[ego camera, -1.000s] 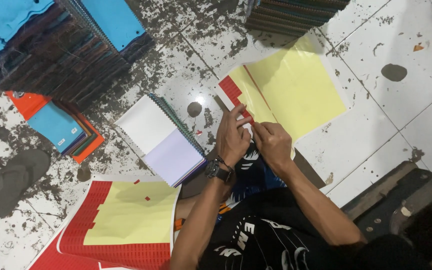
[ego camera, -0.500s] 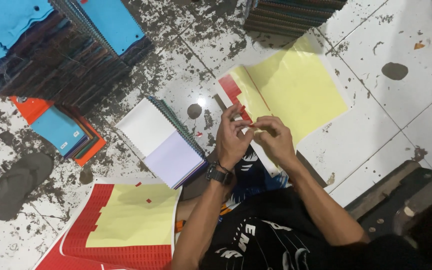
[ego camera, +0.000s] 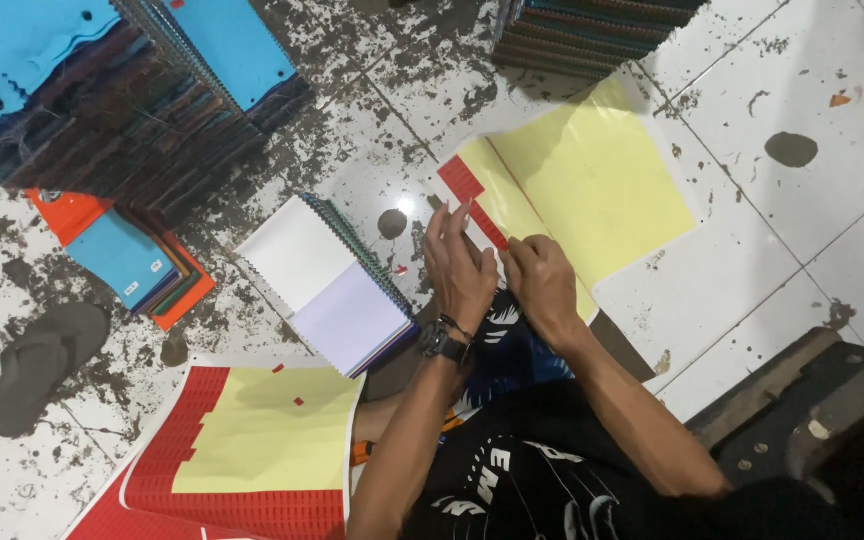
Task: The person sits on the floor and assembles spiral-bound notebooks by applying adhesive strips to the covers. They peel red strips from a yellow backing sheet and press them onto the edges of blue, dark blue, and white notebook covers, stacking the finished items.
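In the head view, the left hand (ego camera: 460,268) and right hand (ego camera: 542,283) are pinching at the yellow sticker sheet (ego camera: 592,185) lying on the tiled floor (ego camera: 752,250); what the fingertips are gripping is too small to tell. A spiral notebook stack (ego camera: 337,285) is sitting just left, its lower books hidden.

Yellow sheet with red labels (ego camera: 572,190) under hands, second red-and-yellow label sheet (ego camera: 252,450) lower left

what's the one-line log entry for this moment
left hand: fingers spread on yellow sticker sheet | right hand: pinching at sheet edge | spiral notebook stack: beside left hand, on floor
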